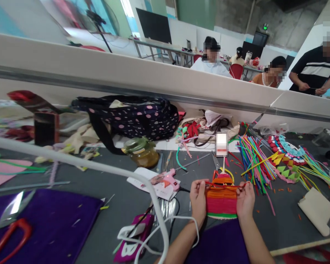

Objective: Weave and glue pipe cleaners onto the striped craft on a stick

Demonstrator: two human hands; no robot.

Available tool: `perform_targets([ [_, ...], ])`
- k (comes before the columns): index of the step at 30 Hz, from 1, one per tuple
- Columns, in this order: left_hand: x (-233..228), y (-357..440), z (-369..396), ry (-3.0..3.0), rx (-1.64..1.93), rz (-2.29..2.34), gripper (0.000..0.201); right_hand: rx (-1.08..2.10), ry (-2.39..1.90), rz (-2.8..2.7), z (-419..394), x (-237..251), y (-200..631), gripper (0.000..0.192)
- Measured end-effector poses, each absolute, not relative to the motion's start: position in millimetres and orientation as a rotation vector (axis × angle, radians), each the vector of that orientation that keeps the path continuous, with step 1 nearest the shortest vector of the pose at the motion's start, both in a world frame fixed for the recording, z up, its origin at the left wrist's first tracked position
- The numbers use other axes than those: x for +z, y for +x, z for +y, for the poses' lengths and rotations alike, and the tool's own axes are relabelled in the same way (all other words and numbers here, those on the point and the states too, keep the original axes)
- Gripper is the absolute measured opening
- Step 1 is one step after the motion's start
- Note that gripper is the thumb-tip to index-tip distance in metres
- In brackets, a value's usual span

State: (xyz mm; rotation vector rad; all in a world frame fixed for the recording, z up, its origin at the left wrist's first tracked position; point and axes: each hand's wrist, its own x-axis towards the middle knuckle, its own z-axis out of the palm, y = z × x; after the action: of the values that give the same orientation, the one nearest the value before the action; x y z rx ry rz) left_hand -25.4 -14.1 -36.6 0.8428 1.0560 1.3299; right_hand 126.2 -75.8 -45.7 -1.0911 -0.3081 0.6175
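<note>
White tube (71,156) foremost, then both hands (198,198) (246,200), red strip (227,186) in grip, over a striped panel (221,206).

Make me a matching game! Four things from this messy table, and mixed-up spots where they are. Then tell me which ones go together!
Things:
1. pink glue gun
2. striped piece
3. red-handled scissors
4. glass jar

Spots:
A. at the lower left, on a purple sheet
B. in front of the dark dotted bag
C. on a white paper
D. between the left hand and the right hand

Right pairs: 1-C, 2-D, 3-A, 4-B
</note>
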Motion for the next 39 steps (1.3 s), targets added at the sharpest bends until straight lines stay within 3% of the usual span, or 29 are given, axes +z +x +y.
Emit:
perform_targets([
  [8, -43.7, -29.0, -6.9, 0.704, 1.351, 1.085, 0.028, 0.611, -1.075, -0.298, -82.6, -57.1, 138.8, 0.021],
  [24, -21.1, -20.3, -14.1, 0.945, 1.235, 0.979, 0.029, 0.792, -1.048, -0.555, -86.5, -11.8, 95.5, 0.022],
  [33, -13.2, -25.8, -19.4, 1.431, 1.246, 0.909, 0.015, 0.579, -1.292, -0.988, -97.0, -17.0, 91.6, 0.018],
  [39, -7.9, -26.3, -25.1, 1.654, 1.177, 0.740, 0.017, 0.400, -1.335, -1.177, -97.5, -23.1, 92.8, 0.015],
])
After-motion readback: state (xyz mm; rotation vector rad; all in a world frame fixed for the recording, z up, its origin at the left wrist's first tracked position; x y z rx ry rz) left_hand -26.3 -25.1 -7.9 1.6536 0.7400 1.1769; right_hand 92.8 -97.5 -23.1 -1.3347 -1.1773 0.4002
